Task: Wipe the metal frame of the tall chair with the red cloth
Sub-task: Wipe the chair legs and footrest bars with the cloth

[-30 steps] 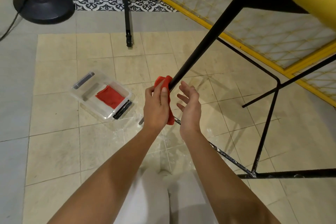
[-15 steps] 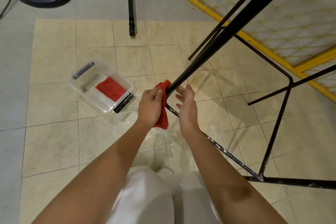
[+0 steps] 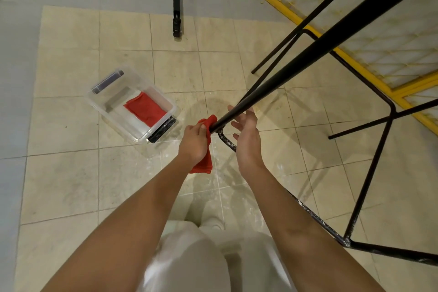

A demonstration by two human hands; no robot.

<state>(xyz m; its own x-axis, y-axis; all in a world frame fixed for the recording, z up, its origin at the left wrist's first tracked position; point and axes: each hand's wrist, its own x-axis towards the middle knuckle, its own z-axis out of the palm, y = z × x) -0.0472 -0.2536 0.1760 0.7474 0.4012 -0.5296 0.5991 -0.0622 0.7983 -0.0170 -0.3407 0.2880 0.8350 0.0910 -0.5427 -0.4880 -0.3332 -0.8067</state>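
1. The beige tiled floor (image 3: 71, 173) fills most of the view, and the person stands on it looking down.
2. The tall chair's black metal frame (image 3: 308, 55) slopes down from the upper right. Its thick leg ends at a bend (image 3: 225, 141) where a paint-speckled rail runs along the floor.
3. A clear plastic box (image 3: 113, 114) sits on the floor to the left, well apart from the frame. A spare folded red rag (image 3: 144, 109) lies inside it.
4. The left hand (image 3: 194, 142) is at the foot of the leg, its fingers clamped on the red cloth (image 3: 203, 161). The cloth's upper part is pressed against the metal just above the bend, and the rest hangs loose below the wrist.
5. The right hand (image 3: 246, 140) is just beside the leg on the other side. Its fingers are apart and fairly straight, holding nothing. I cannot tell whether they touch the metal.

What could go wrong, as I judge it:
- The wipe seems to have reached the bottom of this leg. If it ends here, the speckled floor rail and the far legs are missed.
- With no hand gripping the frame, a hard rub could shift or tip the chair.
- The dangling cloth tail could catch at the bend or drag on the dusty floor and smear dirt back onto the metal.
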